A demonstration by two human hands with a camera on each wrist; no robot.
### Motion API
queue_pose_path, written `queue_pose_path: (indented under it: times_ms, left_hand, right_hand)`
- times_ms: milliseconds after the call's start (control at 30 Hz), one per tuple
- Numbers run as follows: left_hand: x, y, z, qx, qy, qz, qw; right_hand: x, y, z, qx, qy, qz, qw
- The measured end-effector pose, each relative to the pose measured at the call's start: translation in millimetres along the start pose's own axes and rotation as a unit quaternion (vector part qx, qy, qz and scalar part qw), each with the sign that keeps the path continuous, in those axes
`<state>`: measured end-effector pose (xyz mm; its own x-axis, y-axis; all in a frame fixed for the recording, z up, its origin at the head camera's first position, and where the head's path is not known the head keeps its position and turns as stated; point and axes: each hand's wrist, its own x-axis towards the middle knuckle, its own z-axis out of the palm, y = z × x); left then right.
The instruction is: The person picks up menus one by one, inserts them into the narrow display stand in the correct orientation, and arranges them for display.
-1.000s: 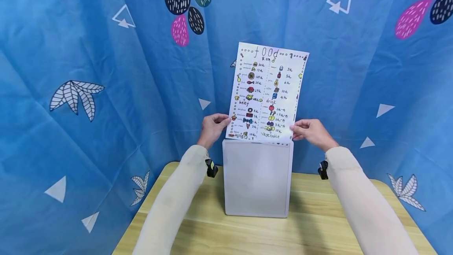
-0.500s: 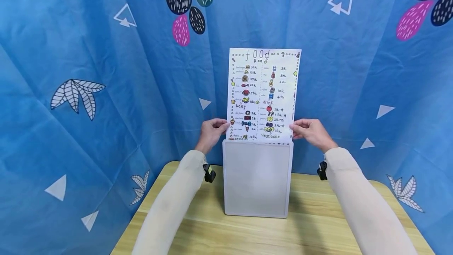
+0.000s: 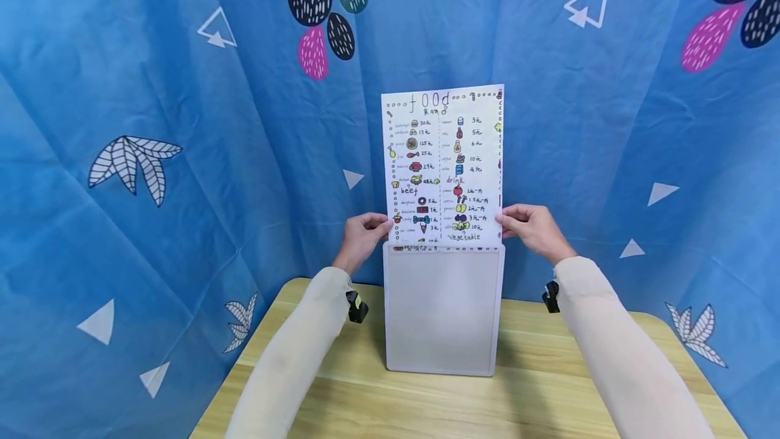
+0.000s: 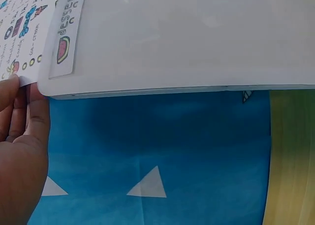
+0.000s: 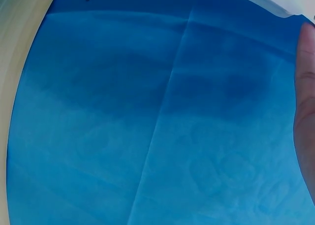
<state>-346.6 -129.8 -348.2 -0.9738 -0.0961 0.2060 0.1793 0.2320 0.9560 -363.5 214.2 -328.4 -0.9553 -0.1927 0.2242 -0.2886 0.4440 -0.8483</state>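
A white paper menu (image 3: 426, 168), headed "food" with small coloured drawings and prices, stands above an upright display frame (image 3: 441, 310) with pale rounded edges. Its bottom strip, with the word "dessert" and a melon slice, shows behind the clear front of the frame (image 4: 187, 38) in the left wrist view. My left hand (image 3: 361, 239) pinches the sheet's lower left edge just above the frame's corner. On the opposite edge my right hand (image 3: 536, 227) pinches the paper between thumb and fingers. In the right wrist view only one finger (image 5: 306, 87) and a frame corner show.
The frame stands on a light wooden table (image 3: 426, 408). Blue patterned cloth (image 3: 256, 154) hangs close behind and to both sides. A small black wrist camera (image 3: 357, 307) sits on the left sleeve, another (image 3: 551, 297) on the right.
The menu has swung from leaning right to nearly upright and shifted left. Its lower left corner has slid down into the frame's top. My left hand has lowered with it.
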Motion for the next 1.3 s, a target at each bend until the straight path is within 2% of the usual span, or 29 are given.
queue_pose_path:
  times_ms: [200, 367, 667, 900, 1100, 1300]
  left_hand:
    - [-0.5, -6.5, -1.6, -0.004, -0.005, 0.009, 0.9999]
    - [0.6, -3.5, -1.6, -0.02, -0.004, 0.012, 0.9997]
    - [7.9, 11.6, -3.9, -0.032, 0.002, 0.032, 0.999]
    - [15.6, 32.6, -10.0, -0.007, 0.023, 0.062, 0.9978]
    - [19.0, 47.4, -12.3, 0.012, 0.034, 0.063, 0.9973]
    - [19.1, 48.3, -12.2, 0.017, 0.033, 0.057, 0.9977]
  right_hand:
    - [-3.0, -1.3, 2.7, -0.003, 0.004, -0.016, 1.0]
    - [-3.3, -0.6, 2.6, -0.009, 0.008, -0.02, 1.0]
    - [-4.2, 2.6, 4.4, -0.017, 0.009, -0.018, 1.0]
    - [-4.3, 2.1, 4.8, -0.019, 0.005, -0.013, 1.0]
    - [-3.7, 2.4, 2.8, -0.012, 0.004, -0.014, 1.0]
    - [0.9, -5.0, -4.0, -0.025, 0.013, -0.007, 1.0]
